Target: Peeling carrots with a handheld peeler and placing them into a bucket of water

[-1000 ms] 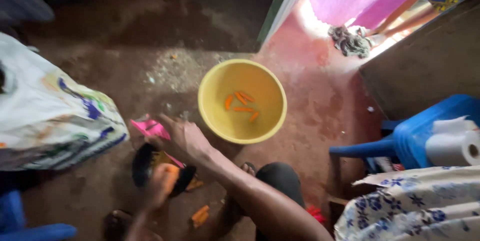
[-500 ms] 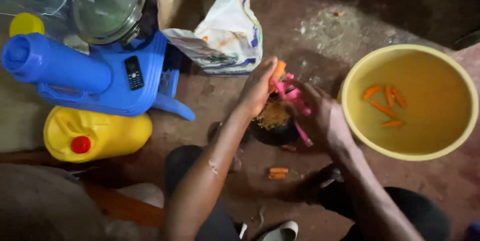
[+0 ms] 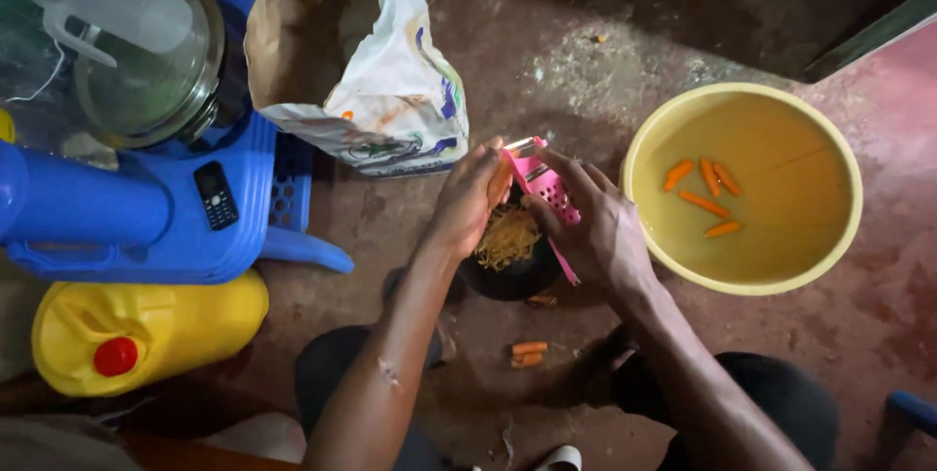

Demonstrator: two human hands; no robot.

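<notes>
Two carrot pieces lie on the dirt floor nearest the person, just below a dark bowl heaped with orange shreds. Over that bowl both hands meet. The left hand is curled shut around a carrot, of which only a sliver shows, pressed against the face of a pink grater. The right hand wraps its fingers around the grater from the other side and holds it tilted, its lower end reaching down to the bowl's rim. So the grater sits between the two hands, directly above the shreds. To the right, close by, a yellow basin of water holds five or so carrots. Left of the hands lie a yellow jug and a blue plastic chair with a phone on it. Farther off, a crumpled sack stands open, beside what looks like a lidded pot.
</notes>
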